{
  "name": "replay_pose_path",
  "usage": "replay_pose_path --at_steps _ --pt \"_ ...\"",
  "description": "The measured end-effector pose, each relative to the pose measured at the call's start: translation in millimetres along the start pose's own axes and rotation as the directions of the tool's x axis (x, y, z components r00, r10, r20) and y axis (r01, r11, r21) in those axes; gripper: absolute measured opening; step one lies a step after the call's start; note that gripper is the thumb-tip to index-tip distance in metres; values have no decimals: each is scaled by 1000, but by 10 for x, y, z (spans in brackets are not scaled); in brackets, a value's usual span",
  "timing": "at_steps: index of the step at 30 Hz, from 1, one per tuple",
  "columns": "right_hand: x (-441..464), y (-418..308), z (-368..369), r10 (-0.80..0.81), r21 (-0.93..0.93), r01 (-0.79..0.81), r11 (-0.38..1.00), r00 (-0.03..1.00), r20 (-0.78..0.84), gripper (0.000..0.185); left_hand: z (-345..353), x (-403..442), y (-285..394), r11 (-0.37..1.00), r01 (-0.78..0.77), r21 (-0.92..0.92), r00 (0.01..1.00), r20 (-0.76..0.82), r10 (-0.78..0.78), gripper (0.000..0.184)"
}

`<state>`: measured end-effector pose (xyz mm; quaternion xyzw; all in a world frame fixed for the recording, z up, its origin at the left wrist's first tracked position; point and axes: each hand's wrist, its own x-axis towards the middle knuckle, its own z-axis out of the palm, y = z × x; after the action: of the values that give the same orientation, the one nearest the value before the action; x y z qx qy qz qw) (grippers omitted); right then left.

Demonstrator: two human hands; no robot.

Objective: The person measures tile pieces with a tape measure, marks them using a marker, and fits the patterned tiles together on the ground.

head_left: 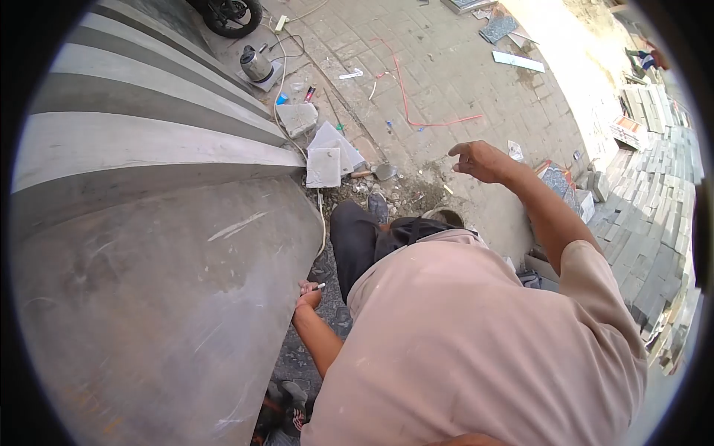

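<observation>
My left hand (309, 296) is closed, low beside the grey slab wall (163, 297). From its fingers sticks a short, slim thing with a white end (319, 286), too small to name for certain. My right hand (483, 162) is held out over the paving, with the index finger stretched and the others loosely bent. Nothing shows in it. Beneath it lies loose rubble (420, 189). A bucket (445, 215), partly hidden by my shirt, stands near my legs.
White tile pieces (324, 168) and a trowel-like blade (385, 172) lie ahead of my foot. Farther off are an electric kettle (255, 65), a red cord (405, 97) and a motorbike wheel (232, 15). Stacked grey stone strips (647, 215) are at the right.
</observation>
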<state>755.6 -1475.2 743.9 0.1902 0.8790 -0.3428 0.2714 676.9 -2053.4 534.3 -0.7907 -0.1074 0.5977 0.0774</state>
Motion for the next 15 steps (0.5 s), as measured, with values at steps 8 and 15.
replay_pose_path --at_steps 8,15 --pt "-72 1642 389 426 321 -386 865 902 -62 36 75 193 83 784 -435 442 898 278 342 14" --pt "-569 3249 303 889 924 -359 132 454 50 18 1310 472 -1910 323 -554 767 819 433 377 16"
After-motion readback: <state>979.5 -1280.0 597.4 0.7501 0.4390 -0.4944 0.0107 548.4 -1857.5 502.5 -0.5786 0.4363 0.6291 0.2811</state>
